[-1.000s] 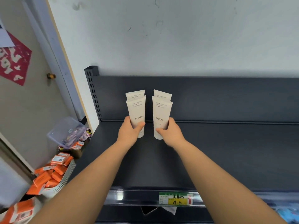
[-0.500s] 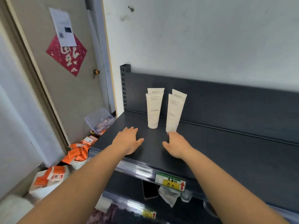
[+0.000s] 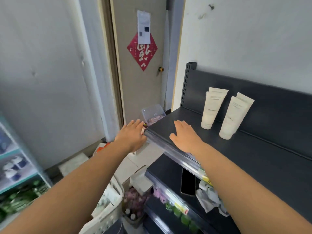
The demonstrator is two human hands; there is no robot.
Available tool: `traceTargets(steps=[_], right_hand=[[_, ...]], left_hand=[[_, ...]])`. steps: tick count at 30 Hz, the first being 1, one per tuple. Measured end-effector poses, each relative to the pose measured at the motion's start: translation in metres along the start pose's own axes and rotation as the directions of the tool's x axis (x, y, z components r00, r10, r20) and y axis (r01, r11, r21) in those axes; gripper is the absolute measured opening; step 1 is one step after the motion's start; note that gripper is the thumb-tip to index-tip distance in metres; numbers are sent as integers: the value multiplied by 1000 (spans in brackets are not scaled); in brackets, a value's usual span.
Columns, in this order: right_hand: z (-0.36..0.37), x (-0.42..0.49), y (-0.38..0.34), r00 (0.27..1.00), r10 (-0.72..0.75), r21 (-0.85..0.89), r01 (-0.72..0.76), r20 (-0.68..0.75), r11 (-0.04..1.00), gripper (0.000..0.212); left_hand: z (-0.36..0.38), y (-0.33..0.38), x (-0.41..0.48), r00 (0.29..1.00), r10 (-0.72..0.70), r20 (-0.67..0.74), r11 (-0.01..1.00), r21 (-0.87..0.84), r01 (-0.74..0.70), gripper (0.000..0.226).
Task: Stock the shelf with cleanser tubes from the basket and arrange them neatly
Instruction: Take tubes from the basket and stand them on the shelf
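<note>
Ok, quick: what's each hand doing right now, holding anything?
Left hand: open, fingers straight, holding nothing.
Right hand: open, fingers straight, over the shelf, holding nothing.

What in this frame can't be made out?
Head view only.
- Rear tubes: front tubes hide all but their tops.
- Basket: partly behind the left arm; contents blurred, so tube count unknown.
- Tube print: too small and blurred to read.
- Lower shelf labels: motion-blurred, unreadable.

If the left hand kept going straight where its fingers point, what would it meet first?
Probably the clear plastic box beyond the left hand, beside the shelf end; it may sit lower, depth unclear.
</note>
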State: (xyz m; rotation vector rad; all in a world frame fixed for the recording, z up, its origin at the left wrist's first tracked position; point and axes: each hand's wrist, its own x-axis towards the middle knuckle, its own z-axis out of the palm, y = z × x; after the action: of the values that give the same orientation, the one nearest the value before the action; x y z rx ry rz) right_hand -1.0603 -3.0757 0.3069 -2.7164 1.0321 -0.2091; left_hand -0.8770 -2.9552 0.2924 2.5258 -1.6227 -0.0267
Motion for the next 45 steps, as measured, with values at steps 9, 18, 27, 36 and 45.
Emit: traceTargets(steps=[9, 18, 27, 36, 45], right_hand=[[47, 53, -128, 964, -266, 81, 264, 11, 961, 56], [122, 101, -235, 908, -408, 87, 401, 91, 912, 54], [204, 106, -273, 891, -380, 138, 356, 248, 924, 58], [302, 84, -260, 810, -294, 55, 311, 508, 949, 61], [376, 58, -223, 771, 68, -104, -2, 633, 995, 66]], left_hand=[[-8, -129, -58, 964, -266, 7, 964, -10, 266, 66], [22, -247, -96, 919, -389, 60, 920, -22, 391, 67], [91, -311, -123, 887, -401, 230, 902, -74, 426, 70], [184, -327, -167, 767, -461, 447, 790, -186, 584, 66], [246, -331, -215, 565, -581, 586, 617, -136, 775, 77]])
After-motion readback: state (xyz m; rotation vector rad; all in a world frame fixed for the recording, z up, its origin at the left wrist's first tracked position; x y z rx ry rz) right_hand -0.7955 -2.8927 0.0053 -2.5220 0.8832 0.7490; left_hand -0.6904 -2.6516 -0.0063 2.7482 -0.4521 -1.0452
